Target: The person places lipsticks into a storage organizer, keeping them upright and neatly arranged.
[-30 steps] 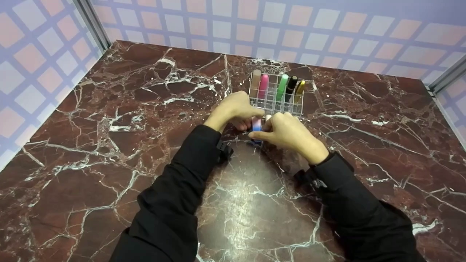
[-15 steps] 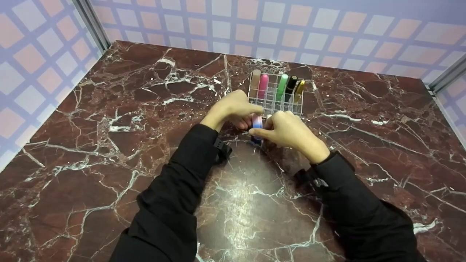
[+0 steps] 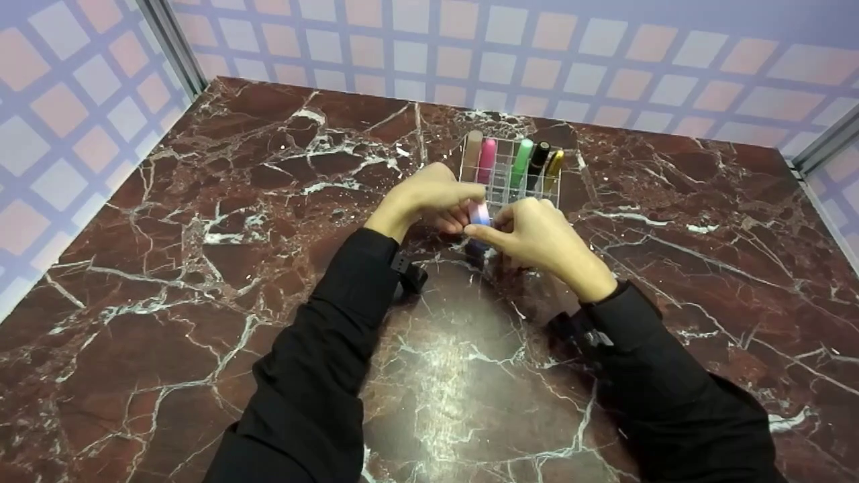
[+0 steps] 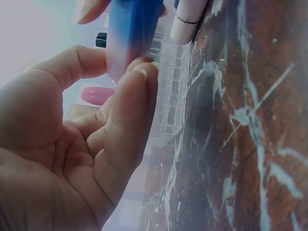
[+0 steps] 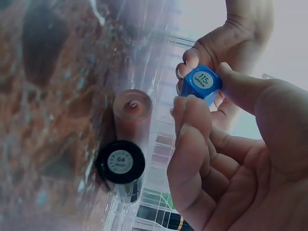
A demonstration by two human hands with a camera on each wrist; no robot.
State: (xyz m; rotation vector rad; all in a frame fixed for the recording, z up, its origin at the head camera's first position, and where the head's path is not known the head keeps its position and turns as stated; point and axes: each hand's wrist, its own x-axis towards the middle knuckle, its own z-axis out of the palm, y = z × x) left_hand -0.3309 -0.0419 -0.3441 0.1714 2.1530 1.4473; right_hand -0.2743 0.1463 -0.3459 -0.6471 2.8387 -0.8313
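Note:
A lipstick with a blue-to-pink faceted case is held between both hands in front of the clear organizer. My left hand pinches its pink end between thumb and fingers, as the left wrist view shows on the lipstick case. My right hand pinches the blue end, whose round label reads "115 LIPSTICK" on the lipstick base. Behind the hands, the clear compartmented organizer holds a brown tube, a pink tube, a green tube, a black tube and a gold tube.
Beneath the right hand, a pinkish tube and a black-ended tube labelled "04" lie by the organizer; the hands hide them from the head camera. Tiled panels enclose the marbled table.
Both hands have shifted slightly away from the body with the lipstick between them. It leans a little more to the right. The organizer's tubes keep their places.

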